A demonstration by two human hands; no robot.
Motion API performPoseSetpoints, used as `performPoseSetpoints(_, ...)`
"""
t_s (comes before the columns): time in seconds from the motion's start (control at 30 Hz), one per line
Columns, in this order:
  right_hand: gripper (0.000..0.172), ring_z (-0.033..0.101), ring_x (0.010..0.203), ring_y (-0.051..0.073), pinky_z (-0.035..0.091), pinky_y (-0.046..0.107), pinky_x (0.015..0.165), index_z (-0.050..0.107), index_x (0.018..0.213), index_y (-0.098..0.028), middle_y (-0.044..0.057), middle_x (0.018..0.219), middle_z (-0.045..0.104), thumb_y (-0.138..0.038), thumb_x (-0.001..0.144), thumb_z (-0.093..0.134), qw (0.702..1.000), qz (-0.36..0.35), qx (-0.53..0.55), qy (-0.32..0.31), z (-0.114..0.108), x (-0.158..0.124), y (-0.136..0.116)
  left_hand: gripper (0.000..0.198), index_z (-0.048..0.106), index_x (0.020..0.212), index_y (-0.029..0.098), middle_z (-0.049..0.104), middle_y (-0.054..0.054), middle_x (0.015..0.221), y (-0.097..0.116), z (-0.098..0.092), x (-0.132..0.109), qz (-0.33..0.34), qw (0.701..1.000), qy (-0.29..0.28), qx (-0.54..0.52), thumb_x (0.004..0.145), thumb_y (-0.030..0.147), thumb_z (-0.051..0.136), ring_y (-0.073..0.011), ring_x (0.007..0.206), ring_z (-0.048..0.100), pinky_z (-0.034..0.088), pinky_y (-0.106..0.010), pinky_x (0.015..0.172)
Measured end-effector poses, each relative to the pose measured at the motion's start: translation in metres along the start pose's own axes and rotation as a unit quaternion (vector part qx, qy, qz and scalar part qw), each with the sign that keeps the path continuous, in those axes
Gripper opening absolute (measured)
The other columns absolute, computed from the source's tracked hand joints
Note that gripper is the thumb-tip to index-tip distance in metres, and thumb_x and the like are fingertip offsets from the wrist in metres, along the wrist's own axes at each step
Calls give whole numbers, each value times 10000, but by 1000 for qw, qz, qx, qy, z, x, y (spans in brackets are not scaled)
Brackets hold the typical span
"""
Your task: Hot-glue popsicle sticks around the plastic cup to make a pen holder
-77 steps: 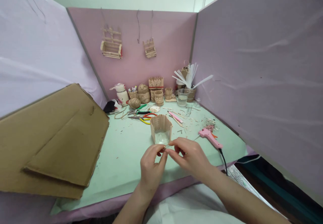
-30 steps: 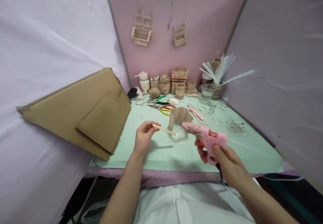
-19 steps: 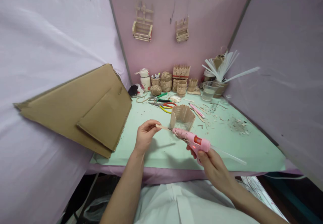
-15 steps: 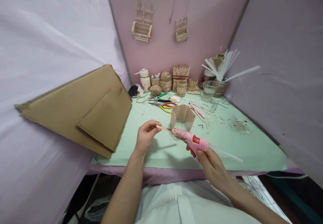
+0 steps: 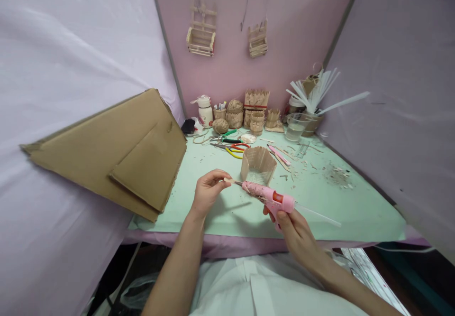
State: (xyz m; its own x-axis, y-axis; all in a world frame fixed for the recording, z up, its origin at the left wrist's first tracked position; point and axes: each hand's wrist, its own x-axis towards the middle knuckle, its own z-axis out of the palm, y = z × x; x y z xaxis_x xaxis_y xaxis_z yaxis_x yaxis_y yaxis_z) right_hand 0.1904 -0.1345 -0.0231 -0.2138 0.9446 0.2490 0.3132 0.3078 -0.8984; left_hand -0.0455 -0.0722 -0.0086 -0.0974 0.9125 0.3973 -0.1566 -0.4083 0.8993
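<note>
My left hand pinches a small wooden craft stick above the table's front half. In my right hand is a pink hot glue gun, its nozzle pointing left at the stick and apparently touching it. A clear glue stick juts out of the gun's back end. Just beyond the nozzle stands an open-topped container with walls of upright craft sticks; the gun hides part of its lower edge.
Pliers and cutters lie behind the container, a pink craft knife to its right. Wood scraps litter the right side. Cardboard sheets lean at left. Twine, small stick pots and a plastic cup line the back.
My left hand has shifted slightly right toward the gun, and the nozzle lies farther along the stick, nearer my fingertips. The view has moved a little.
</note>
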Motion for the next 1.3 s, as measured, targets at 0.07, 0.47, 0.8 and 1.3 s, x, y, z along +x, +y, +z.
performPoseSetpoints(0.07, 486, 499, 622, 155, 420, 268, 558, 648, 901, -188, 21, 724, 584, -571, 987, 361, 1000, -1, -1, 2, 0, 1, 0, 160, 747, 730, 194, 712, -38, 763, 0, 1, 0, -2, 1000, -2, -3, 651, 283, 853, -160, 738, 643, 506, -280, 688)
performPoseSetpoints(0.47, 543, 498, 599, 152, 414, 268, 541, 648, 871, -178, 28, 701, 583, -621, 971, 349, 1000, -9, -22, 12, -1, 2, 0, 115, 754, 736, 193, 716, -26, 751, -1, 1, -2, -10, 1000, -20, -18, 662, 213, 840, -144, 734, 641, 497, -254, 688)
performPoseSetpoints(0.8, 570, 489, 590, 151, 402, 276, 533, 630, 820, -182, 32, 684, 568, -657, 953, 344, 999, 3, -32, 26, -4, 3, 1, 96, 768, 748, 203, 722, -34, 773, -4, -4, 0, 8, 1000, 8, -5, 669, 199, 823, -146, 749, 640, 489, -248, 688)
performPoseSetpoints(1.3, 538, 478, 584, 148, 399, 277, 531, 608, 824, -192, 16, 676, 545, -651, 951, 357, 999, 26, -28, 8, -10, 4, 6, 90, 762, 745, 208, 718, -31, 775, -4, -6, -1, 14, 1000, 22, -4, 677, 209, 820, -153, 757, 647, 500, -261, 702)
